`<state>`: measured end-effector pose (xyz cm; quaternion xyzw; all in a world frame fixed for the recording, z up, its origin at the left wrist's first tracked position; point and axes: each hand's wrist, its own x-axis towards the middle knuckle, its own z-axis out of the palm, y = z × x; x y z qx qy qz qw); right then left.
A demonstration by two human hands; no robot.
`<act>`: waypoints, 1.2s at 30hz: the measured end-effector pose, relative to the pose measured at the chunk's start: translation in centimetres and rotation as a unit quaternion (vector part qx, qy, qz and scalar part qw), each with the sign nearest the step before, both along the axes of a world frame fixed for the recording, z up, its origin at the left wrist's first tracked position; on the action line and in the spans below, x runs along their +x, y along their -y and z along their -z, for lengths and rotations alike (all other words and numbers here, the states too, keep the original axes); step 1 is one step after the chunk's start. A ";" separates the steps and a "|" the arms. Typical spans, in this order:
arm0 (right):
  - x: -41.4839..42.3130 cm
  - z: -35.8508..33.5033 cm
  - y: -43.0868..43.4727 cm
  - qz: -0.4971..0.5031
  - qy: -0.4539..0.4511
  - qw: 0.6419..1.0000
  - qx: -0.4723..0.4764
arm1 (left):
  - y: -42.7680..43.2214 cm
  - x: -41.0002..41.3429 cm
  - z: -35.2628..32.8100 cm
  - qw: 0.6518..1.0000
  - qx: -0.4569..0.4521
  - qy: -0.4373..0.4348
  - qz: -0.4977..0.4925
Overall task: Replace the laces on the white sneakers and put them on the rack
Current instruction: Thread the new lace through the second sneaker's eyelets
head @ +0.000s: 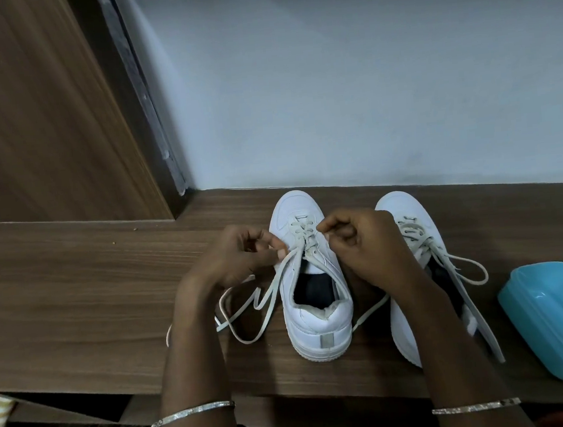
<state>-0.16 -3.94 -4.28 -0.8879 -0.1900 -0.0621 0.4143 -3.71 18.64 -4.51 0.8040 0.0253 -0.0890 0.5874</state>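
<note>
Two white sneakers stand toe-to-wall on a brown wooden shelf [75, 302]. The left sneaker [318, 323] is upright with its heel toward me and an off-white lace [273, 289] threaded through its front eyelets. My left hand [239, 255] pinches one strand of that lace at the shoe's left side. My right hand [362, 243] pinches the lace on the right side by the upper eyelets. Loose lace ends trail left over the shelf. The right sneaker [396, 209] is partly hidden behind my right forearm, laced, its ends looped to the right.
A light blue plastic lid or tub [558, 317] lies at the shelf's right end, close to the right sneaker. A white wall rises behind the shoes. A wooden panel stands at the left. Below the shelf's front edge is a dark opening.
</note>
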 end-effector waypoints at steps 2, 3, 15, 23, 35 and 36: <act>0.0 0.2 -0.4 -0.016 -0.001 1.000 0.002 | 0.4 0.3 0.1 1.000 0.027 0.002 0.014; -0.1 0.3 -0.5 -0.024 0.000 1.000 0.001 | 0.6 0.3 0.1 0.999 0.038 0.005 0.021; -1.0 -1.4 -1.8 -0.035 -0.053 0.988 0.140 | 1.0 -0.2 -2.4 0.958 -0.268 0.041 -0.089; -2.3 -2.1 -4.4 -0.097 -0.111 0.976 0.161 | 2.5 0.0 -4.0 0.876 -0.482 0.034 -0.005; -1.9 -4.1 -3.0 -0.053 -0.313 0.832 0.456 | 2.9 0.9 -1.3 0.935 -0.277 0.049 -0.215; -1.7 -4.1 -2.6 -0.050 -0.324 0.815 0.478 | 2.8 1.1 -1.0 0.937 -0.256 0.055 -0.233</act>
